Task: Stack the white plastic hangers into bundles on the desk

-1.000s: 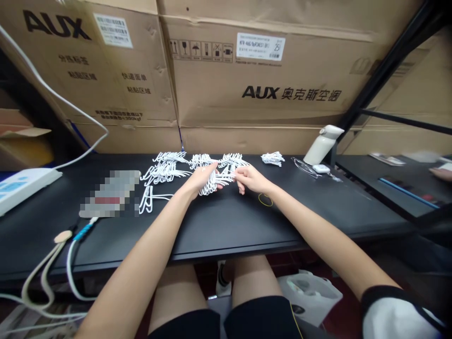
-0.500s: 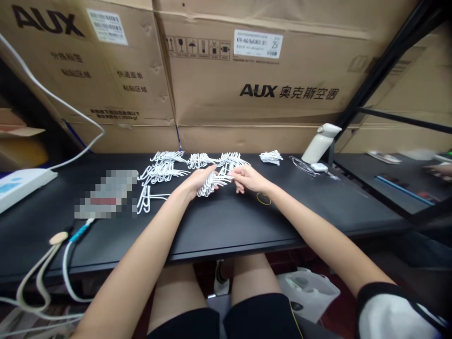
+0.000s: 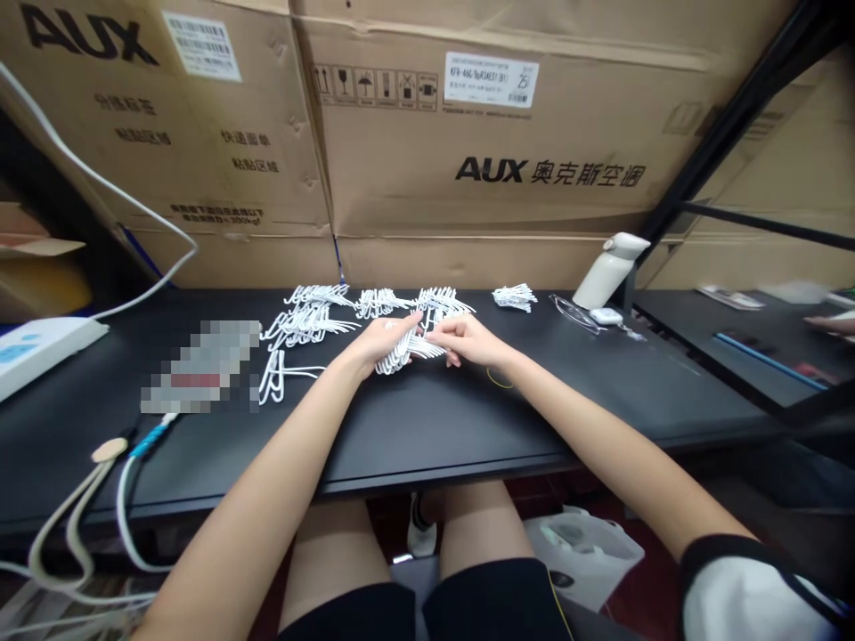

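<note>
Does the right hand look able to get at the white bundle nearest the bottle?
Probably yes: the white bundle lies a little beyond the right hand, and nothing visible stands between. It is busy at the white hooked pieces in the left hand, though, so it might have to leave those first.

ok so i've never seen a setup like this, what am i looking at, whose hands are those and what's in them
There is no machine here: a person works bare-handed. The view comes from one camera worn on their head, looking forward and down. The left grip holds a bundle of white hook-ended pieces; the right grip is at the bundle's thin ends, though I can't tell whether it pinches them. More white pieces lie in groups on the black desk, with a pale bottle to the right and a white cabled box to the left. Cardboard stands behind.
</note>
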Tool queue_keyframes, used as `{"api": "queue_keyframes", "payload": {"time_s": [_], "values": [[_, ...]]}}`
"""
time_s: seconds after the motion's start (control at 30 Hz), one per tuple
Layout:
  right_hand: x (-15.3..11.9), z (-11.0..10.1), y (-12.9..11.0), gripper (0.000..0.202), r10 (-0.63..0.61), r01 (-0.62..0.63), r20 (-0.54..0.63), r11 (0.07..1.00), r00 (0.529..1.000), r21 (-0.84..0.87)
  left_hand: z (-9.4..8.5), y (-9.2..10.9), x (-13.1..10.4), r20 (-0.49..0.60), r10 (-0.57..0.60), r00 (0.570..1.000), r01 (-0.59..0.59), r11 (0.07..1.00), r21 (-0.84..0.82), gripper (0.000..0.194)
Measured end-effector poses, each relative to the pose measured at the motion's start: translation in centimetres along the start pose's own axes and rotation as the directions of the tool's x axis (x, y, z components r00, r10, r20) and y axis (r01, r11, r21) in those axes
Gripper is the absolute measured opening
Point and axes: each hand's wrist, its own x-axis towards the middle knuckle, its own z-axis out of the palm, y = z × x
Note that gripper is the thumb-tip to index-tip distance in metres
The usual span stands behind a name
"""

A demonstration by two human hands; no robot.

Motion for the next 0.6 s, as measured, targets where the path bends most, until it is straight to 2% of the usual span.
{"api": "queue_keyframes", "payload": {"time_s": [0.1,0.27,0.4,0.5,0.6], "values": [[-0.1,0.2,0.0,0.037,-0.026,0.024,-0.022,0.996,0.999,-0.087,0.0,-0.3,0.2,-0.027,0.035,0.999,-0.034,0.999,0.014,0.043],[-0.2,0.5,-0.1,0.036,-0.134,0.097,-0.141,0.966,0.981,-0.239,-0.2,-0.5,0.5,-0.066,0.100,0.993,-0.098,0.995,0.030,0.046],[-0.2,0.8,-0.1,0.029,-0.082,0.066,-0.100,0.986,0.992,-0.153,-0.3,-0.8,0.7,-0.096,0.241,0.966,-0.220,0.957,0.189,0.047],[-0.2,1.1,0.1,0.030,-0.036,0.033,-0.026,0.994,0.999,-0.102,-0.2,-0.9,0.5,-0.044,0.316,0.948,-0.291,0.913,0.285,0.045],[-0.2,1.4,0.3,0.030,0.015,-0.016,-0.008,0.998,1.000,-0.068,-0.1,-0.8,0.3,-0.004,0.390,0.921,-0.367,0.869,0.332,0.043]]}}
